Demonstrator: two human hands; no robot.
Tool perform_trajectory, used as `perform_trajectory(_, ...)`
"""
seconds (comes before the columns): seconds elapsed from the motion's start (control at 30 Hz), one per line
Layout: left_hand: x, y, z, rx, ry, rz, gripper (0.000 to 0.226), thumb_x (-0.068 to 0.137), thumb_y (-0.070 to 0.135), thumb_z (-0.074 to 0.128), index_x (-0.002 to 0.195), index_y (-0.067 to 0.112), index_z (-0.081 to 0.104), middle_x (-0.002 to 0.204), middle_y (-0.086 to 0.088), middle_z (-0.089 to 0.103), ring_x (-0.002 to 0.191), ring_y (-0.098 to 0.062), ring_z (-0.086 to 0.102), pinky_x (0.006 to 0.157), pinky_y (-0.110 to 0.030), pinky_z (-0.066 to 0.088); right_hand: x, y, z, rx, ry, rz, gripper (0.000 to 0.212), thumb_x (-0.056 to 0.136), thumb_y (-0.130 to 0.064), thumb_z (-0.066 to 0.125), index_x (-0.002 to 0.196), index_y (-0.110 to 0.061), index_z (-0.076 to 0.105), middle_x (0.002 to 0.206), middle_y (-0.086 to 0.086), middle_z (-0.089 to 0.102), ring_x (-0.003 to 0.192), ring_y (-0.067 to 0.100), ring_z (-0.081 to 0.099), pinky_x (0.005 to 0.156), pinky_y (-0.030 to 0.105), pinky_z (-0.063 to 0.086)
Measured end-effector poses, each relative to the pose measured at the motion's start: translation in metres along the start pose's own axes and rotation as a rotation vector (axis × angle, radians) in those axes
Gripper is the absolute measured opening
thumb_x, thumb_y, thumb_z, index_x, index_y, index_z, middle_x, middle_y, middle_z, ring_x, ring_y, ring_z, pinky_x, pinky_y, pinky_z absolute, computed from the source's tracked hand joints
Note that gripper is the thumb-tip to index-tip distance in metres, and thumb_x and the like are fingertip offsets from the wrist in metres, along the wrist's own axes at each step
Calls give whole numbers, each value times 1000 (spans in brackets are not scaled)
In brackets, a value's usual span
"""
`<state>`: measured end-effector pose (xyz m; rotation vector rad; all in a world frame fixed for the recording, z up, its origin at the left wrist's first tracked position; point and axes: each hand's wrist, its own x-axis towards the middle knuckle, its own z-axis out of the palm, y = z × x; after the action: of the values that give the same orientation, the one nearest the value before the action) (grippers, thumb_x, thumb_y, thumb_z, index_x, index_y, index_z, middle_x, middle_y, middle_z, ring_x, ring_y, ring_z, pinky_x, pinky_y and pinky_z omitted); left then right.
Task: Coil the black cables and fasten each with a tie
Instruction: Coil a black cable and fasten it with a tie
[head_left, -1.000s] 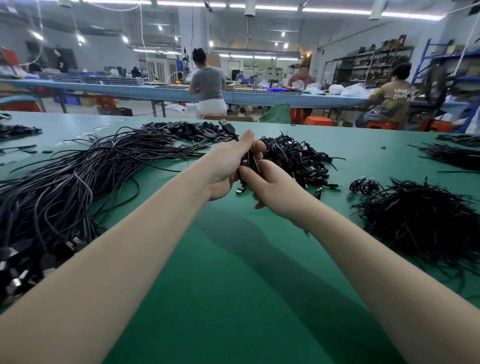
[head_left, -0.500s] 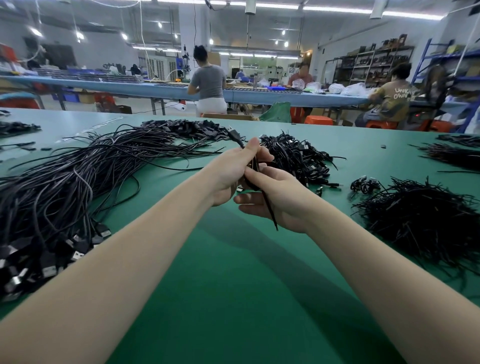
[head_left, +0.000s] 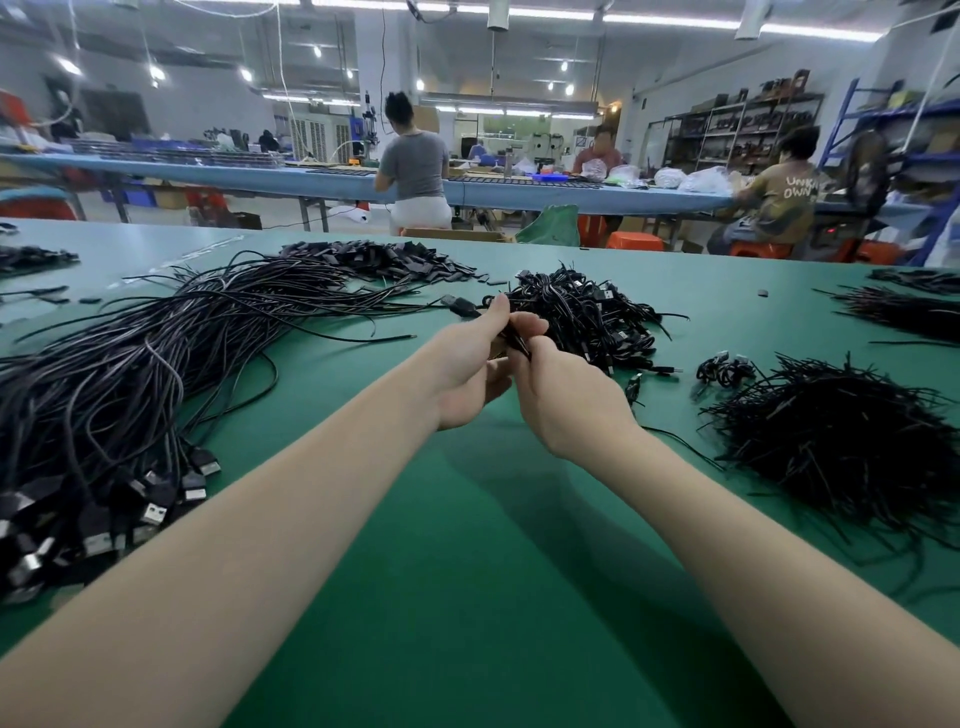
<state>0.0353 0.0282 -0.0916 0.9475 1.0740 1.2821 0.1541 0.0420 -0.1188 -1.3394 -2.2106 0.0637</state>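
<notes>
Two bare forearms reach out over a green tabletop. The left hand and right hand meet above it, both with fingers curled, gripping a small coiled black cable between them; its plug end sticks out past the left thumb. A large heap of loose black cables sprawls to the left. A pile of coiled cables lies just beyond the hands. A mound of black ties sits to the right.
</notes>
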Motion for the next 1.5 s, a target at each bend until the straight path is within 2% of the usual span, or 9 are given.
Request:
perform_trajectory(0.13,1,-5,-5,-30,-74,-80,43,98,45,47,117,11,66,106,-1,63,87,-14,59,103,-33,42,3,11,2,35,-6,90,32,102,-40,24,102,-17,46,107,11,64,95,35,59,68,36,35)
perform_trajectory(0.23,6,-15,-9,-9,159,32,30,96,40,54,102,14,69,105,-4,70,80,-12,67,77,-27,53,9,20,0,177,-62,245,33,102,-42,24,93,-17,45,107,13,62,96,34,56,73,37,38)
perform_trajectory(0.4,10,-45,-37,1427,352,880,65,90,14,61,148,17,32,152,-7,34,137,-24,35,110,-40,30,14,34,-4,124,-259,76,35,103,-38,29,72,-22,35,74,-1,49,81,28,50,68,33,33)
perform_trajectory(0.5,8,-46,-36,1745,248,1155,54,80,16,74,131,14,57,130,-5,60,118,-22,58,94,-37,45,15,35,-10,104,-396,-26,36,103,-36,30,71,-21,36,72,-4,46,71,19,47,61,32,30)
perform_trajectory(0.83,-2,-51,-11,1851,362,1114,18,69,14,80,71,11,63,58,-3,60,46,-24,57,45,-26,36,20,15,-48,-516,-595,-318,28,106,-32,21,95,-16,41,75,-4,39,62,13,37,66,35,36)
perform_trajectory(1.07,9,-62,-24,1603,416,645,8,99,16,36,93,15,41,87,-5,56,67,-26,44,62,-33,29,44,44,-101,-730,-313,-111,63,81,-64,59,116,-12,48,93,-3,60,82,20,58,59,30,45)
perform_trajectory(1.27,19,-55,-43,894,417,437,35,101,34,31,73,15,38,69,-1,50,62,-21,43,57,-35,32,19,91,-78,-412,-711,204,54,81,-54,66,116,-13,62,78,-7,65,66,6,64,48,16,46)
perform_trajectory(1.37,19,-57,-40,746,368,444,35,101,34,33,73,15,43,68,0,48,62,-20,40,62,-35,34,16,107,-68,-318,-630,306,39,83,-43,71,105,-11,68,48,-4,62,37,8,54,40,16,42)
perform_trajectory(1.5,22,-58,-38,646,238,398,33,103,32,34,80,15,49,70,2,47,65,-19,41,67,-36,38,15,109,-67,-152,-639,412,23,87,-33,70,92,-10,69,59,4,60,52,21,52,43,19,42)
